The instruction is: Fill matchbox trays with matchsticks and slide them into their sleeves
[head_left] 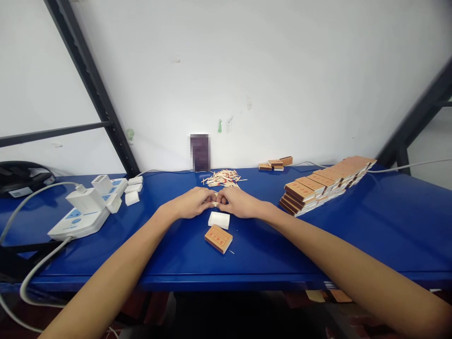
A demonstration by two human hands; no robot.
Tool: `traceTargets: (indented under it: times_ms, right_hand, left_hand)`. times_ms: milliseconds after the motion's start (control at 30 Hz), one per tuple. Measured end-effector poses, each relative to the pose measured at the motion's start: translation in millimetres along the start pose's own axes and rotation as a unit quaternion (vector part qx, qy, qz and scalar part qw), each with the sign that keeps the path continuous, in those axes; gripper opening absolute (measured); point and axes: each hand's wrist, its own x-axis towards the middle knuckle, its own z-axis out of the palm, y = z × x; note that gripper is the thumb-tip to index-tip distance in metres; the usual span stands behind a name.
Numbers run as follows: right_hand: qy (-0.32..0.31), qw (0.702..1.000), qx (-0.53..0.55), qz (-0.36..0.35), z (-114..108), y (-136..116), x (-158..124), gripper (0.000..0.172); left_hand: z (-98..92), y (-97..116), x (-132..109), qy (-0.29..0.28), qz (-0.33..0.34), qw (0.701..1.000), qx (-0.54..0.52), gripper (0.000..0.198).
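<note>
My left hand and my right hand meet over the blue table, fingers closed on a few matchsticks held crosswise between them. Just beyond lies a loose pile of matches, some with red tips. Nearer to me than the hands is a white matchbox tray; I cannot see into it. In front of that rests an orange-brown matchbox sleeve with red printing, set at an angle. A single matchstick lies beside its near corner.
Long stacked rows of matchboxes stand on the right, with several more boxes by the wall. To the left are a power strip with chargers, white blocks, cables and a black headset. A pixelated dark panel leans at the back.
</note>
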Motion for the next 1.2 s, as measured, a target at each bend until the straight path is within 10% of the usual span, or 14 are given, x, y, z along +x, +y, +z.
traceTargets:
  times_ms: [433,733,1200]
  right_hand:
    - [0.026,0.999,-0.029,-0.019,-17,-15,-10,0.010]
    - [-0.117,0.990,0.042,0.061,-44,-41,-35,0.014]
    - [-0.046,0.998,0.005,0.034,-34,-33,-28,0.011]
  left_hand:
    - [-10.8,21,-3,0.027,0.016,0.999,0.021,0.017]
    - [-19.2,49,-10,-0.073,0.004,0.992,-0.104,0.018]
    - [-19.1,39,-12,-0.019,-0.010,0.991,-0.131,0.019]
